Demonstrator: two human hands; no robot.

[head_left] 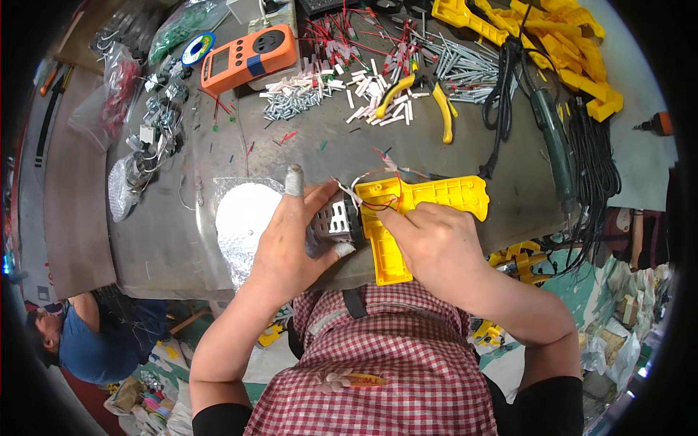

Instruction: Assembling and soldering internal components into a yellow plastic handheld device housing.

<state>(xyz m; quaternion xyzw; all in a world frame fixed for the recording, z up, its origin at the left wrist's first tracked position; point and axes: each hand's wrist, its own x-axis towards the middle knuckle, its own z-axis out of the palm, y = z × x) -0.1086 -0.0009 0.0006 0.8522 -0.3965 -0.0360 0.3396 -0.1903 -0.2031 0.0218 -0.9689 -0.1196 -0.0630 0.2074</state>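
A yellow plastic housing half [443,196], shaped like a pistol, lies open side up near the table's front edge. A perforated silver metal cage [336,218] sits against its left end. My left hand [286,240] grips this cage between thumb and fingers, its wrapped index finger sticking up and its thumb wrapped too. Thin red, white and dark wires [392,178] loop from the cage over the housing. My right hand [436,243] is curled over the housing, fingertips pressed down by the wires; what they pinch is hidden.
Left of my hands is a round silvery-white piece [251,225] on clear plastic. Behind lie an orange meter [247,57], screws [287,105], white strips [378,91], metal rods [472,65] and yellow-handled pliers [443,116]. A dark tool with cable [552,145] lies right. Another person [109,338] sits lower left.
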